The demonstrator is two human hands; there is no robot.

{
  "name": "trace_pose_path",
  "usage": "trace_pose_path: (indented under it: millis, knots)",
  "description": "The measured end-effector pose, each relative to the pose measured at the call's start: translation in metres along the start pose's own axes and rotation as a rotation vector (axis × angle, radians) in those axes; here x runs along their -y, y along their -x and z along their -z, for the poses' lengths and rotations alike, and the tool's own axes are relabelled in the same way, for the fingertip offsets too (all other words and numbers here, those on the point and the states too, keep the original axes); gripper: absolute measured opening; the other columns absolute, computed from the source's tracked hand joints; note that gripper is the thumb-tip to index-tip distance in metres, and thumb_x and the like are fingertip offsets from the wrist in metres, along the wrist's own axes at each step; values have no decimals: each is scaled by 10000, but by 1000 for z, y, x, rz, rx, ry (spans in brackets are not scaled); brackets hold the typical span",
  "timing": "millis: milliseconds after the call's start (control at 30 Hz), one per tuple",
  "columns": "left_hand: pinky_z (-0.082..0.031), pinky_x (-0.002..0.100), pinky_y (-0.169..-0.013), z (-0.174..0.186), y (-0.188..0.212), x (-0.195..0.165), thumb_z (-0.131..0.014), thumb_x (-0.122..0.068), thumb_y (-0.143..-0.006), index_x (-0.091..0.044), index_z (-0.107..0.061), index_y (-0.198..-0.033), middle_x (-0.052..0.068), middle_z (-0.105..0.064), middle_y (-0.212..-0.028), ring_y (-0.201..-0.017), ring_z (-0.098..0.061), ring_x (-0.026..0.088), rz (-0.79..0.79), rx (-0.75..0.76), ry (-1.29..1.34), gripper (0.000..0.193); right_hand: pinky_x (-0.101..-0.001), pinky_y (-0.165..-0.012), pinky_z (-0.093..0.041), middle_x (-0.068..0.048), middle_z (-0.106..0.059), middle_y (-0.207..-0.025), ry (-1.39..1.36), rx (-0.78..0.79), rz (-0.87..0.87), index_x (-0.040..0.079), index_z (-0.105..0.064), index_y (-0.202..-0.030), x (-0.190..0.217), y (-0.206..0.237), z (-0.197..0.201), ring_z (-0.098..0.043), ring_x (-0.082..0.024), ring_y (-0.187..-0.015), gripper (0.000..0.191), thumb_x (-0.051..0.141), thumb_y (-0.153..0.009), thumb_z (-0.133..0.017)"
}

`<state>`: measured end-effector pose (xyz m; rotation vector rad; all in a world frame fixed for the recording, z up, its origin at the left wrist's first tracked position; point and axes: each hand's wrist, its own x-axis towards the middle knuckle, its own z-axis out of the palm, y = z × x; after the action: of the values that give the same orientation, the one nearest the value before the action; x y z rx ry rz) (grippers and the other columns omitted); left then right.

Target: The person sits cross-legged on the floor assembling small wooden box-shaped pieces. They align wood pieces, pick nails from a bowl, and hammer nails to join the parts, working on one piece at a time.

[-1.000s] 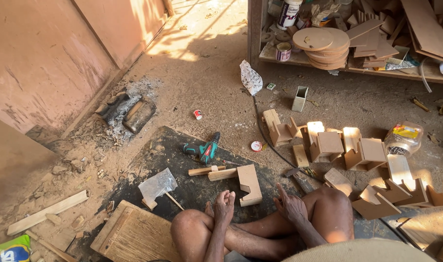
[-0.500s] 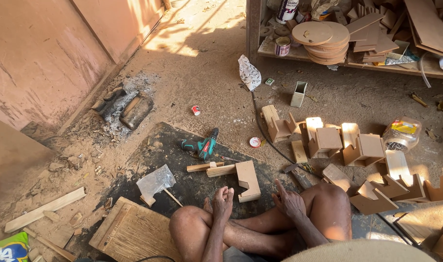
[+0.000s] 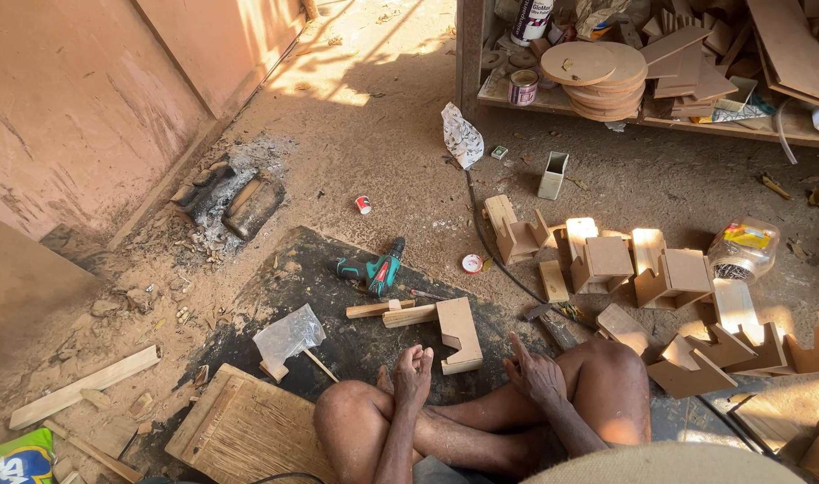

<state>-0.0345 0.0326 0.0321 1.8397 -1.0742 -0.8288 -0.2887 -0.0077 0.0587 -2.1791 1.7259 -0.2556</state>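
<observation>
A dark rubber floor mat (image 3: 338, 345) keeps the work off the sandy ground; on it, within reach before the crossed legs, lie the pale L-shaped wooden bracket (image 3: 457, 333) and, beyond it, the green cordless drill (image 3: 376, 269). The right hand (image 3: 537, 376) rests open on the knee, grasping nothing, just beside the bracket. The left hand is hidden, so its grip cannot be told. The lower frame edge cuts off the body.

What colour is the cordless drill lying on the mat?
The cordless drill is teal green and black with a red patch, clearest in the head view.
</observation>
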Motion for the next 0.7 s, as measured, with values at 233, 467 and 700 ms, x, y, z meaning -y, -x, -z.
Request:
trace_pose_path:
  millis: [233,467,700]
  knots:
    - [-610,409,-894,-1,-1,1,-639,-445,-967,-27,-633,-1277,181,-680,-1234,-1105,-720,278,-6,3,0,521,-439,-826,-612,-60,-805,-961,-1,-6,11,208,-253,-1592,1,0,1,-764,-309,-918,769,456,-954,-604]
    - [-604,404,-898,0,0,0,-633,-443,-974,-26,-632,-1279,176,-675,-1237,-1107,-717,271,-2,5,-15,516,-432,-863,-602,-72,-804,-958,14,-10,18,201,-252,-1593,2,0,2,-763,-314,-915,767,466,-962,-597]
    - [-604,402,-896,-1,-1,2,-638,-440,-972,-26,-630,-1280,174,-676,-1233,-1100,-721,265,-15,3,-19,516,-422,-848,-611,-60,-805,-939,-4,-29,30,195,-262,-1589,1,1,0,-772,-293,-885,767,449,-953,-608]
